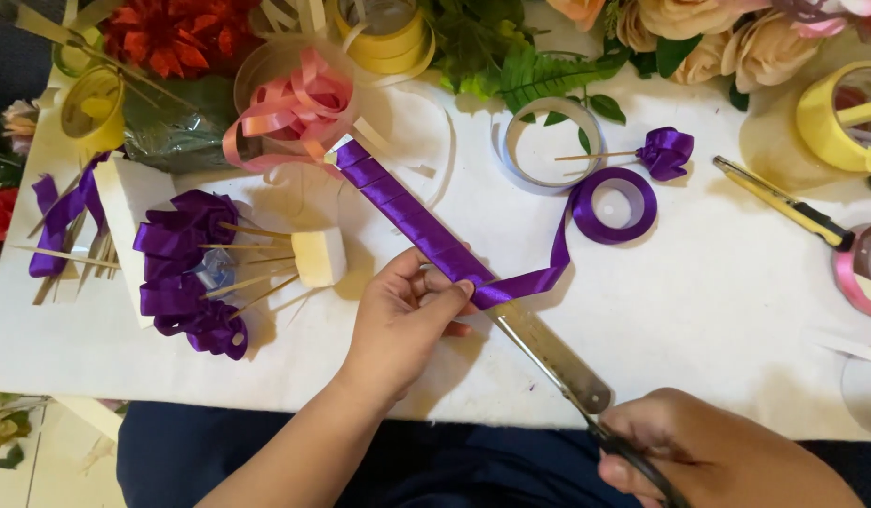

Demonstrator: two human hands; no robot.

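My left hand [404, 315] pinches a purple satin ribbon [412, 218] that is wound in overlapping turns along a flat ruler-like strip, lying diagonally on the white tabletop [699, 310]. The ribbon's free end runs right to a purple ribbon spool [614, 205]. My right hand [713, 456], at the bottom right, grips black-handled scissors [548, 353]; their long blades point up-left and meet the ribbon just beside my left thumb. Whether the blades are closed on the ribbon I cannot tell.
A foam block [319, 256] holds several skewered purple ribbon roses [186, 273] at the left. One finished purple rose on a skewer [663, 152] lies near the spool. A yellow-black utility knife [783, 200], pink ribbon curls [289, 105], yellow tape rolls [835, 118] and artificial flowers [727, 42] ring the far edge.
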